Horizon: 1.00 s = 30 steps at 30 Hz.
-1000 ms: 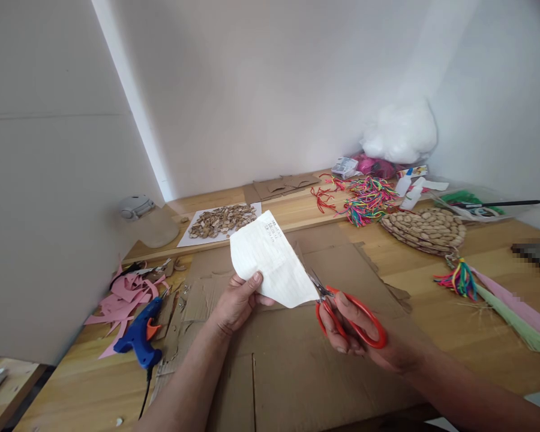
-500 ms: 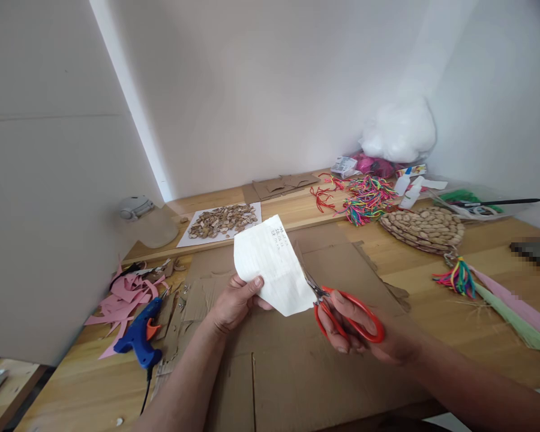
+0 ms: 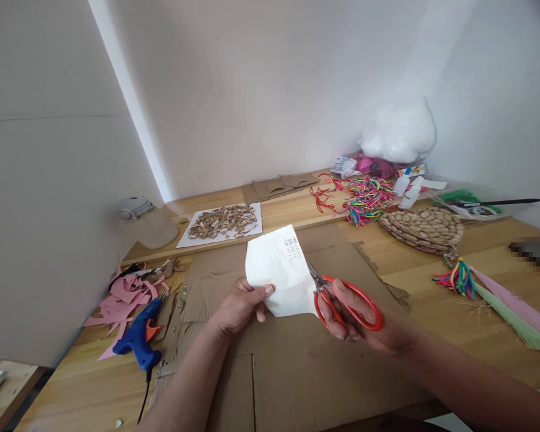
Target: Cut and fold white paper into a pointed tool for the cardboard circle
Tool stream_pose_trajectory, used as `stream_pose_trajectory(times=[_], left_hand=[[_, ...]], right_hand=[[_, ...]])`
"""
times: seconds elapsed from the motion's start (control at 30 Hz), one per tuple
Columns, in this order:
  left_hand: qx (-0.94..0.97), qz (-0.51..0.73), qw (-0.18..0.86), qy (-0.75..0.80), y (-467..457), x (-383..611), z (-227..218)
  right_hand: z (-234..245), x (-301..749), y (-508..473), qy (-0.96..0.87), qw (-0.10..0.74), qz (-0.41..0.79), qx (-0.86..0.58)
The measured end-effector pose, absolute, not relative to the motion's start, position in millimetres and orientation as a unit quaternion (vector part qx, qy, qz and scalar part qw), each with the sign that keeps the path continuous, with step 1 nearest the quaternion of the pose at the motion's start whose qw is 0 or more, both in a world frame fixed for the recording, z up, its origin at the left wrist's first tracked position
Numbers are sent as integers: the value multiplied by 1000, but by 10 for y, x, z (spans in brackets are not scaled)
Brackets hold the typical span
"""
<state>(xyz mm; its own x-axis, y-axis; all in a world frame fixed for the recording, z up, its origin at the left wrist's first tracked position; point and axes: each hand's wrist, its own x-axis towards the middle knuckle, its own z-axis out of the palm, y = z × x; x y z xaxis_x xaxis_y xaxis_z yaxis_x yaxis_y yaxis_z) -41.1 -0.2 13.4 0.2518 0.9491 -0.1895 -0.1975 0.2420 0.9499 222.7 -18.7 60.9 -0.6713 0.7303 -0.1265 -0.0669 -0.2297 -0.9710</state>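
My left hand (image 3: 243, 306) pinches a sheet of white paper (image 3: 281, 276) at its lower left, thumb on top. Small handwriting shows near the sheet's upper right corner. In my right hand (image 3: 355, 312) are scissors with red handles (image 3: 372, 309), fingers through the loops. The blades lie along the right edge of the paper, and part of them is hidden by it. Paper and scissors are held above a flat piece of brown cardboard (image 3: 333, 372).
On the left lie a blue glue gun (image 3: 139, 333) and pink scraps (image 3: 126, 294). Behind, brown chips (image 3: 225, 221) cover a white sheet. Coloured cords (image 3: 369, 201), glue bottles (image 3: 410, 195) and a woven braided piece with a tassel (image 3: 425, 229) are at the right. A wall stands behind.
The paper has shifted right and slightly down and turned a little, with my left hand following to the right. My right hand and the scissors have barely moved, still at the paper's right edge.
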Motion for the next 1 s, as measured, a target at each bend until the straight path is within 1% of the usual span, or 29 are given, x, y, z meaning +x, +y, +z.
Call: stream_pose_trajectory(times=[0.17,0.3,0.53,0.7,0.9,1.0], left_hand=[[373,458,680,434,-7,-370,187],[339,496,671,436,-13,-357,193],[360,480,676,428,-22,-352,145],[360,488,674,423,-27,-341,163],[385,487,659,425,-22,-359,166],[387,485,661,422,-21,-372,171]], right_hand=[[610,2202,-211,-566,285,713,-299],[640,2163,-234,-561,279,715,-310],[599,2130,-244,-554,290,717,-308],[560,2126,-279,-551,318,708,-306],[659,2201,-236,-535,359,706,-294],[695,2275,-198,-535,350,713,-288]])
